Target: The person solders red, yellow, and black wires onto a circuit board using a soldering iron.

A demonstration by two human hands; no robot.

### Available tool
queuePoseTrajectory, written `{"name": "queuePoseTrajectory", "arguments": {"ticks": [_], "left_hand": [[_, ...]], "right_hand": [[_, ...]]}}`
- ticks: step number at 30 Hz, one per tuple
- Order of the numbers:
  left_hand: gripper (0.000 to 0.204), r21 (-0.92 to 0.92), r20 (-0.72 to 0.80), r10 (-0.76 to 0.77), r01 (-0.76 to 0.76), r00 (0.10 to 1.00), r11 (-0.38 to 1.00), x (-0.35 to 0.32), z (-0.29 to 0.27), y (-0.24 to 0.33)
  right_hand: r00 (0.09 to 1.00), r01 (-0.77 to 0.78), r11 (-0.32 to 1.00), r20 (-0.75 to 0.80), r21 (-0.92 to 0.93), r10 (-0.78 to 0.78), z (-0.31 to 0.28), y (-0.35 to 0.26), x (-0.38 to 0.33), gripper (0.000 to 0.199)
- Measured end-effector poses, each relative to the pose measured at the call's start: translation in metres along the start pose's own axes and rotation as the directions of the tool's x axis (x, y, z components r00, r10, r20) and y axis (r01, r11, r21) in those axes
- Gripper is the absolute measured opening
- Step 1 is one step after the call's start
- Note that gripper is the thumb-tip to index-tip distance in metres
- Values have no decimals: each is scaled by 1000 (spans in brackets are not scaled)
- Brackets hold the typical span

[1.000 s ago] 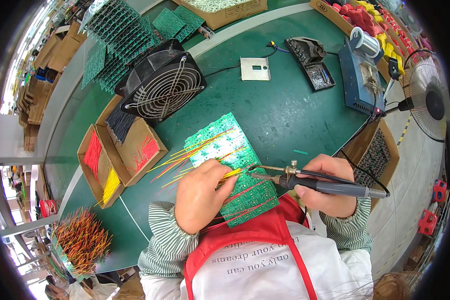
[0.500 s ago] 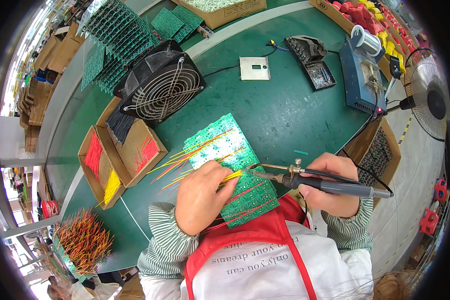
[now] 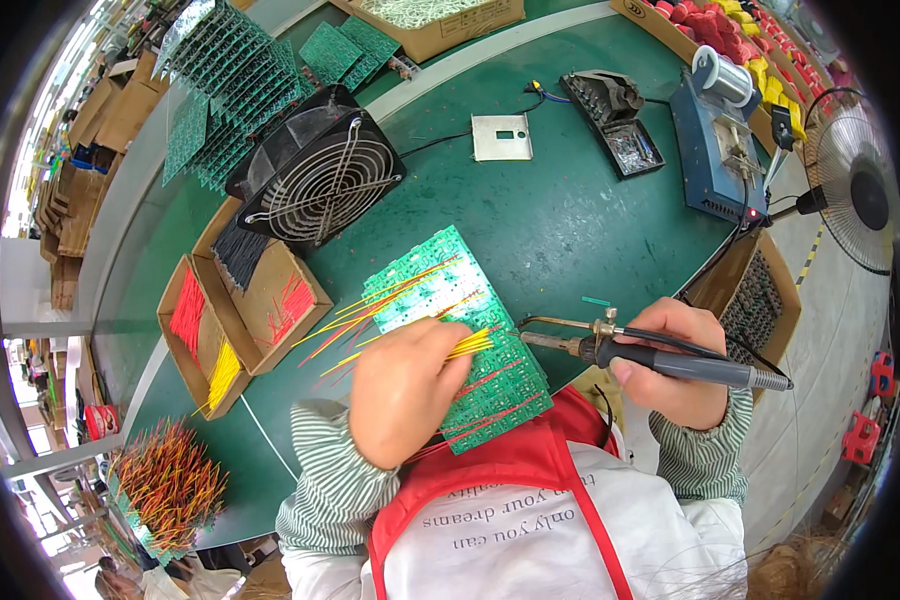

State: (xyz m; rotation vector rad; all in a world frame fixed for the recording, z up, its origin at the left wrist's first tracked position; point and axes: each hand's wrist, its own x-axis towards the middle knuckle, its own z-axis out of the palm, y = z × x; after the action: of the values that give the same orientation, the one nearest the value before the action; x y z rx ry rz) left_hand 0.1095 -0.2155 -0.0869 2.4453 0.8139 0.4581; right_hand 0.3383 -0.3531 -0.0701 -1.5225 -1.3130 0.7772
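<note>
A green circuit board panel (image 3: pixel 505 382) lies at a slant on the table's near side, with red and yellow wires (image 3: pixel 390 293) standing out from it to the left. My left hand (image 3: pixel 402 388) is closed over the panel, pinching a small bunch of yellow wires (image 3: pixel 473 343) whose tips point right. In my right hand (image 3: pixel 678 362) is a soldering iron (image 3: pixel 660 364), gripped by its grey handle. A thin metal feed tube runs above its barrel, and its tip is near the panel's right edge, a little apart from the yellow wire ends.
A cardboard box of red, yellow and black wires (image 3: pixel 268 368) sits left of the panel, behind it a black fan (image 3: pixel 325 180). Further off are a metal plate (image 3: pixel 502 137), a black tray (image 3: pixel 632 150) and a blue soldering station (image 3: pixel 715 150). A wired board stack (image 3: pixel 170 480) stands at lower left.
The soldering iron has drawn back slightly right from the wire ends. My left hand has shifted its yellow wires a little up and right. The view has moved slightly.
</note>
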Motion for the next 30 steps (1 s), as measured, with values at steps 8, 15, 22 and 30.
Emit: {"name": "queuePoseTrajectory", "arguments": {"ticks": [8,15,22,30], "left_hand": [[13,-87,119,-50,61,992,994,11,17,0],[11,-113,68,-28,35,997,993,12,20,-2],[11,-117,62,-48,55,997,992,9,10,1],[11,151,-230,-204,242,952,959,-39,-39,-7]], "right_hand": [[999,-37,998,-22,59,38,0,7,-1,18],[1000,-26,999,3,28,26,0,9,3,19],[1000,-3,999,-29,50,5,-3,5,-1,19],[997,60,998,40,25,-61,5,2,-14,19]]}}
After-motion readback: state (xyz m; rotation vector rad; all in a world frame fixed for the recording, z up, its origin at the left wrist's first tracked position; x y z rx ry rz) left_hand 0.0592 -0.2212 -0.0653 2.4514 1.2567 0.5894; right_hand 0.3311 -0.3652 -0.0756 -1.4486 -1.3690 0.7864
